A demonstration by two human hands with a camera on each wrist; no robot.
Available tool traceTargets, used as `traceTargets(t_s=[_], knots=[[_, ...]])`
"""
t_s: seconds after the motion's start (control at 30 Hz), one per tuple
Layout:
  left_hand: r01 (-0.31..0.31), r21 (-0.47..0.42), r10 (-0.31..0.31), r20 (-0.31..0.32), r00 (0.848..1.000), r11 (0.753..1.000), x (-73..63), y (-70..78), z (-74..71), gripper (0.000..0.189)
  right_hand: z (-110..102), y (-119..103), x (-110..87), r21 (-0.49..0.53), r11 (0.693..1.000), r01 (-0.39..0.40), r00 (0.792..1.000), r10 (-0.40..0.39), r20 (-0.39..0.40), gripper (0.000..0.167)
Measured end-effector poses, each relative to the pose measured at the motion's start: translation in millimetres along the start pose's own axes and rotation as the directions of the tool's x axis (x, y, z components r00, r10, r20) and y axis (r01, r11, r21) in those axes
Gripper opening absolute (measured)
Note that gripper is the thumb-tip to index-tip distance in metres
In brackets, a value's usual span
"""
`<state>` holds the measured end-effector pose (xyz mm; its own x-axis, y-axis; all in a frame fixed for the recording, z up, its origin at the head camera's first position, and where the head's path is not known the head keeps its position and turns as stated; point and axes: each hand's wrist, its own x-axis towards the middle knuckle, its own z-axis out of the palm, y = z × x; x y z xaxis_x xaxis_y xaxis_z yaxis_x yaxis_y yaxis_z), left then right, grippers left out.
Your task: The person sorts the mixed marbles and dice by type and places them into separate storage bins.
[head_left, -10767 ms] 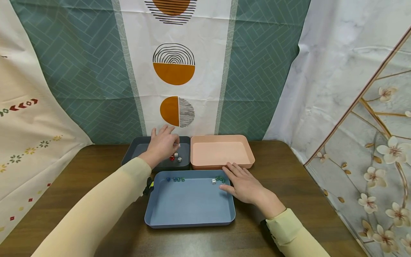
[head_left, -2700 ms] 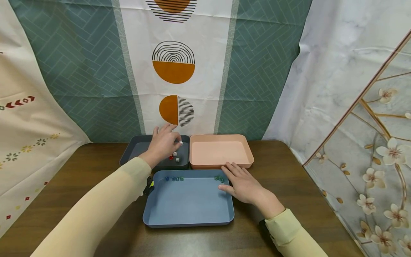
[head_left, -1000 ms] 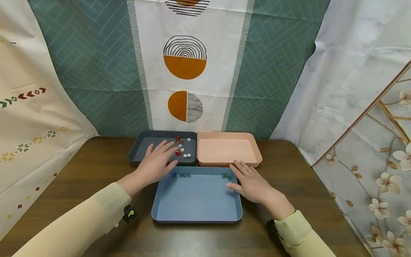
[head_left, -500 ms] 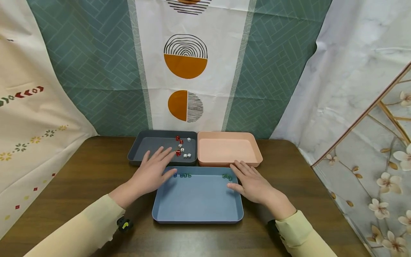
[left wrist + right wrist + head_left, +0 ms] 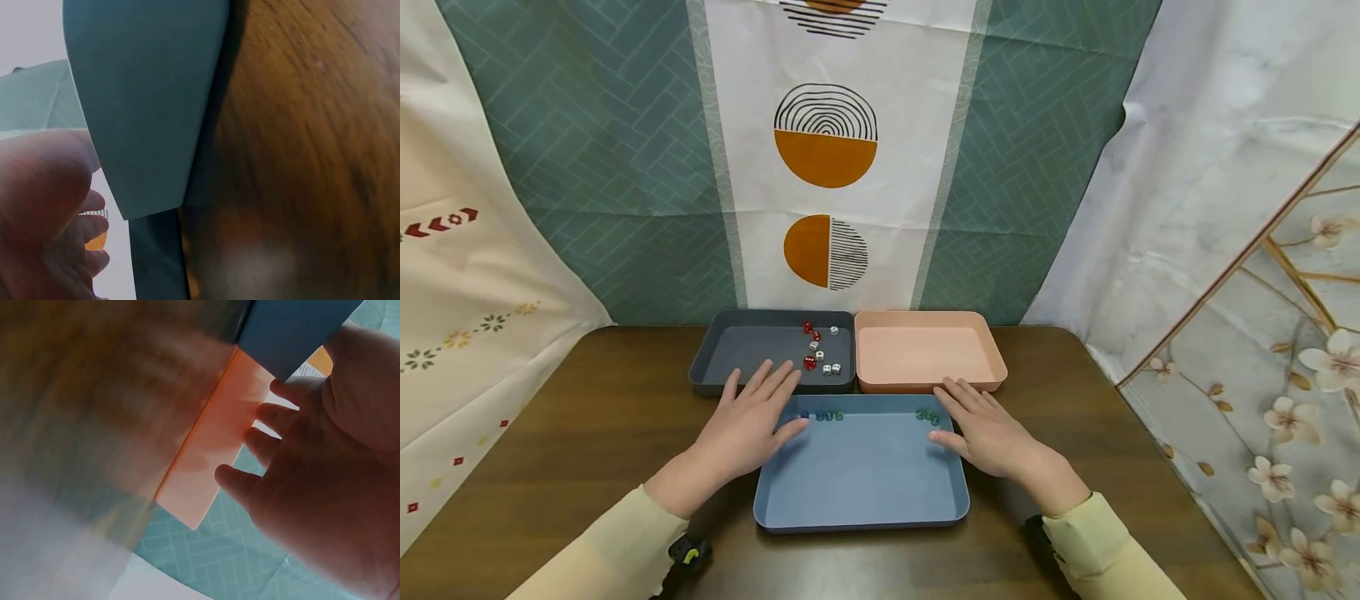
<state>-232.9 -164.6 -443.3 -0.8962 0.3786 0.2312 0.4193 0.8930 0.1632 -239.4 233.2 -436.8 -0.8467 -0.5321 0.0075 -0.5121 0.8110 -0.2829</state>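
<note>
My left hand [image 5: 741,429] lies flat with spread fingers over the left rim of the blue tray [image 5: 861,479], its fingertips near the dark grey tray [image 5: 730,350]. In that dark tray sit red dice [image 5: 809,362] and white dice [image 5: 827,370], grouped on its right side. Along the blue tray's back wall are a dark blue die [image 5: 805,415] and a short row of teal-green dice [image 5: 830,415]. A small cluster of green dice [image 5: 927,415] is by my right hand [image 5: 988,433], which is spread over the tray's right rim. Neither hand holds anything.
A peach tray [image 5: 928,350] stands behind the blue one, side by side with the dark tray, with no dice visible in it. All three are on a brown wooden table [image 5: 617,417]. Patterned cloth [image 5: 820,275] hangs behind and at both sides.
Over the dark tray, my left hand let go of a white die, then drew back to the blue tray's left rim. The white die seen earlier in the blue tray is gone from there.
</note>
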Motion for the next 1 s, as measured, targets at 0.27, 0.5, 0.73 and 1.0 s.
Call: traceTargets(t_s=[0.27,0.5,0.73,1.0], knots=[[0.013,-0.011,-0.013,0.015,1.000,1.000,-2.5,-7.5,5.2,0.086,-2,-1,3.0,-0.016,1.000,-0.001,1.000,0.001,0.015,0.081],[0.011,-0.020,-0.010,0.029,1.000,1.000,-3.5,-13.8,6.1,0.086,1,-2,0.9,-0.032,0.999,0.016,1.000,-0.016,-0.007,0.082],[0.025,-0.016,-0.024,0.065,0.998,1.000,-2.1,-14.5,8.9,0.083,4,-3,-3.6,-0.058,0.998,0.015,0.999,-0.017,-0.036,0.077],[0.028,-0.033,-0.026,0.072,0.997,0.999,-1.5,-14.8,10.9,0.079,8,-4,-2.6,-0.092,0.995,0.021,0.998,-0.027,-0.064,0.078]])
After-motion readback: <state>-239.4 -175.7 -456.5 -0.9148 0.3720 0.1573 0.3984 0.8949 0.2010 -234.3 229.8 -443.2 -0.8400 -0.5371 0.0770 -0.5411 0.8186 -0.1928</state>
